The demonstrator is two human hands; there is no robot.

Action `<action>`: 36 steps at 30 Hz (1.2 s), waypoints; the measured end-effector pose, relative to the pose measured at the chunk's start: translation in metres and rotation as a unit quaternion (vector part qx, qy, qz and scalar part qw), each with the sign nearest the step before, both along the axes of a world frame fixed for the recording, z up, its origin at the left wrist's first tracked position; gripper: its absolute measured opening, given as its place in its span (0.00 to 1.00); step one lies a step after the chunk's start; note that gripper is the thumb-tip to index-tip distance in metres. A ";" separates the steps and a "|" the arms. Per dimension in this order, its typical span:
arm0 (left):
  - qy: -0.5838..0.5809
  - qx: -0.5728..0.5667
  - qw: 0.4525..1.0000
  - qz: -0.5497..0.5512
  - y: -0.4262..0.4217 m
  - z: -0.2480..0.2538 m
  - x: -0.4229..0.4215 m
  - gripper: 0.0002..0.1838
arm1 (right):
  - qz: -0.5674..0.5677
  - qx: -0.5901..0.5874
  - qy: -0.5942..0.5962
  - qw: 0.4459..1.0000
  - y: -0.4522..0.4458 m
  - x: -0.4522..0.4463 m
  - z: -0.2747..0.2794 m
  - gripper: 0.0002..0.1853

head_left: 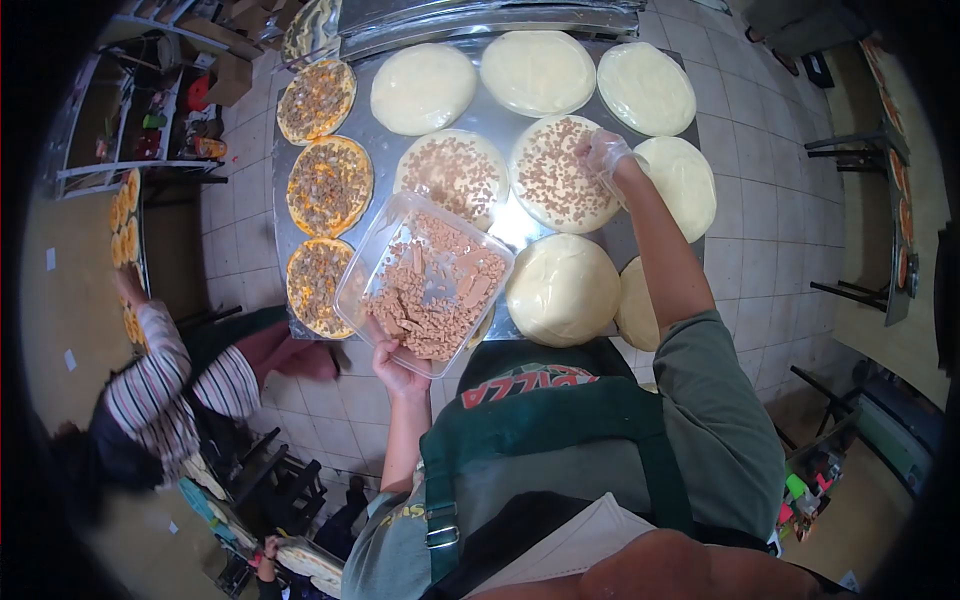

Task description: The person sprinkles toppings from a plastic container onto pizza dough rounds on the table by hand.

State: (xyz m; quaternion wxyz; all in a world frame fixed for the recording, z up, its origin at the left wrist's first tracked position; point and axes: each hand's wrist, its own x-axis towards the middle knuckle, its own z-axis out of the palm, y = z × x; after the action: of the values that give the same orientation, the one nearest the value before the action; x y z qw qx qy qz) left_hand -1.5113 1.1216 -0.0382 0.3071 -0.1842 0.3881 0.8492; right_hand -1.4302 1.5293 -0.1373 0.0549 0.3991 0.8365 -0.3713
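Observation:
My left hand (402,372) grips the near edge of a clear plastic container (347,300), which is partly filled with diced pinkish meat (425,320). The container is tilted above the table's near left part. In a thin clear plastic glove, my right hand (607,157) is over the right edge of a round pizza base (563,205) scattered with meat bits. Its fingers look drawn together; what they hold, if anything, is hidden. Left of that base lies another pizza base (452,165) with meat bits, partly covered by the container.
Plain pale bases (424,88) lie at the back, right and near side of the metal table (380,165). Several topped pizzas (330,187) line its left edge. At far left a person in a striped sleeve (165,345) reaches to a rack of small pizzas (125,230). Shelves (125,120) stand behind.

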 end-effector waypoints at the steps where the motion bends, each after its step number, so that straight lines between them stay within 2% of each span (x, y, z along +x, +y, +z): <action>1: -0.002 -0.004 1.000 0.003 0.000 0.000 0.001 0.41 | 0.002 0.001 0.000 1.000 -0.002 0.002 0.005 0.07; 3: -0.005 -0.008 1.000 0.007 -0.002 -0.001 0.003 0.41 | 0.038 -0.004 -0.082 0.996 -0.007 0.008 0.013 0.05; 4: -0.001 -0.007 1.000 0.007 -0.002 -0.003 0.004 0.41 | 0.039 -0.004 -0.082 0.996 -0.010 0.010 0.010 0.05; 6: 0.003 -0.006 1.000 0.009 -0.002 -0.003 0.006 0.41 | 0.229 0.172 -0.096 0.953 -0.016 0.012 0.003 0.03; 7: 0.004 -0.006 1.000 0.010 -0.001 -0.002 0.007 0.41 | 0.230 0.172 -0.095 0.953 -0.018 0.013 0.004 0.03; 9: 0.006 -0.008 1.000 0.012 0.000 0.000 0.009 0.40 | 0.150 0.058 -0.061 0.985 -0.027 0.010 0.006 0.04; 10: 0.007 -0.006 1.000 0.016 0.001 0.001 0.010 0.37 | 0.151 0.058 -0.060 0.985 -0.032 0.006 0.009 0.04; 13: 0.010 0.002 1.000 0.021 -0.001 -0.002 0.012 0.34 | 0.131 0.097 -0.067 0.984 -0.040 -0.007 0.007 0.05; 16: 0.013 0.006 1.000 0.025 -0.006 -0.007 0.013 0.34 | 0.192 0.132 -0.114 0.966 -0.042 -0.021 0.001 0.06; 18: 0.015 0.003 0.999 0.030 -0.008 -0.008 0.015 0.34 | 0.248 0.233 -0.034 0.940 -0.043 -0.029 0.005 0.08; 19: 0.014 0.004 0.999 0.030 -0.009 -0.009 0.016 0.34 | 0.249 0.233 -0.033 0.939 -0.043 -0.032 0.002 0.08; 21: 0.014 0.006 0.999 0.031 -0.009 -0.006 0.018 0.34 | 0.116 0.176 0.140 0.967 -0.041 -0.041 0.000 0.13; 25: 0.032 0.017 0.999 0.020 -0.007 -0.003 0.024 0.35 | 0.113 0.178 0.074 0.975 -0.039 -0.047 0.029 0.15; 27: 0.039 0.017 0.999 0.015 -0.005 -0.001 0.028 0.36 | 0.101 0.064 0.080 0.990 -0.062 -0.045 0.080 0.13; 29: 0.026 0.021 0.999 0.019 0.003 0.004 0.033 0.41 | 0.121 -0.170 0.099 0.973 -0.093 -0.038 0.120 0.12; 31: 0.030 0.014 0.999 0.017 0.009 0.002 0.039 0.41 | 0.304 -0.188 0.111 0.927 -0.131 -0.029 0.134 0.11; 33: 0.043 -0.018 0.999 0.006 0.020 0.007 0.049 0.40 | 0.471 -0.040 -0.050 0.880 -0.166 -0.027 0.139 0.11; 36: 0.041 -0.007 0.999 0.010 0.026 0.009 0.061 0.40 | 0.475 -0.019 -0.049 0.878 -0.172 -0.009 0.133 0.10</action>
State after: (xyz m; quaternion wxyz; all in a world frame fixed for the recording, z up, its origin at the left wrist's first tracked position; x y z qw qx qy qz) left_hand -1.4505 1.1475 -0.0291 0.2813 -0.1554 0.4043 0.8563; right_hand -1.4388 1.3571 -0.0047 0.2732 -0.0302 0.9147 -0.2964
